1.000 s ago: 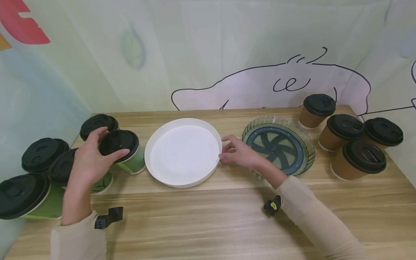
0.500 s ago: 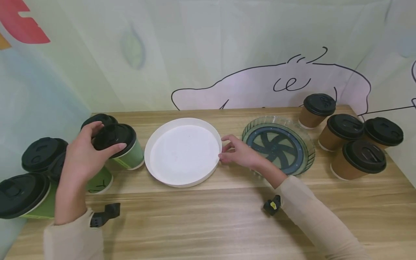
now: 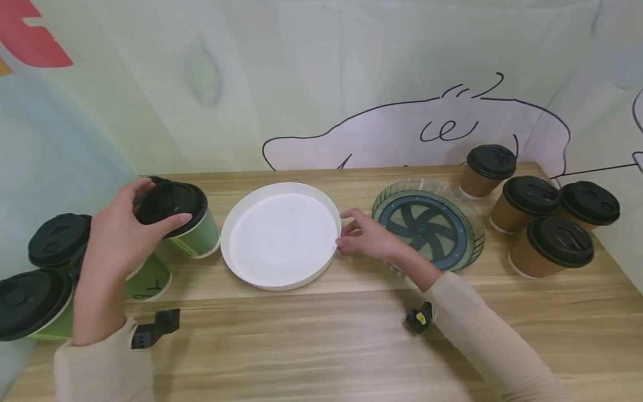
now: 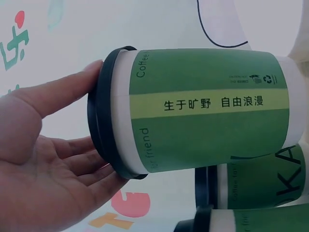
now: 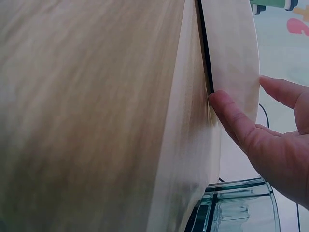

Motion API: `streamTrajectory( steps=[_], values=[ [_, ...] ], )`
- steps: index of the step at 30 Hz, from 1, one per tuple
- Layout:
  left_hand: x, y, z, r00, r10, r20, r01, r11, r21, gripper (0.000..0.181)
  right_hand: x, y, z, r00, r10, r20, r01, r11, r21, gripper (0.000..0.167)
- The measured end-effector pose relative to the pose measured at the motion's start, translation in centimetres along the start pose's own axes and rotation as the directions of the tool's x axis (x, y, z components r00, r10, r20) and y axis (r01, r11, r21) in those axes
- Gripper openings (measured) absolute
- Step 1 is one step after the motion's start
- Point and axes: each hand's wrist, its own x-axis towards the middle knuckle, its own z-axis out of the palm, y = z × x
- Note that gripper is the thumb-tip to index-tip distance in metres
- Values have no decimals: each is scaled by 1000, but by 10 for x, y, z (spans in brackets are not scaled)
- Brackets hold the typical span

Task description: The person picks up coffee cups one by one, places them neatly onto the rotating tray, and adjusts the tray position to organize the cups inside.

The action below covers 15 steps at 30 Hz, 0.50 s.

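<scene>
My left hand (image 3: pixel 118 237) grips a green paper coffee cup (image 3: pixel 201 234) by its black lid, thumb on the near side. In the left wrist view the cup (image 4: pixel 207 106) shows a pale green printed band; whether its base touches the table cannot be told. Just right of it lies a round white tray (image 3: pixel 281 240) with a low wall. My right hand (image 3: pixel 369 237) holds that tray at its right side. In the right wrist view, thumb and fingers of the hand (image 5: pixel 275 130) pinch the wall of the tray (image 5: pixel 236 53) between its upper and lower edges.
More green cups with black lids (image 3: pixel 57 240) crowd the left, partly behind my left arm. A clear, fluted round dish (image 3: pixel 474 223) with a blue pinwheel-patterned base sits beyond my right wrist. Several brown lidded cups (image 3: pixel 534 259) stand at the right. A printed curtain (image 3: pixel 301 84) hangs behind the table.
My left hand and the green cup have shifted left and a little upward in the head view, away from the tray. The right hand and white tray have stayed in place.
</scene>
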Motion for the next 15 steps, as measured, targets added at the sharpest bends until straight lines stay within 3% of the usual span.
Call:
streamTrajectory(
  steps=[15],
  values=[
    [6, 18, 1, 999, 43, -1, -43, 998, -55, 87, 1, 2, 0, 1000, 2, -5, -2, 999, -35, 59]
  ],
)
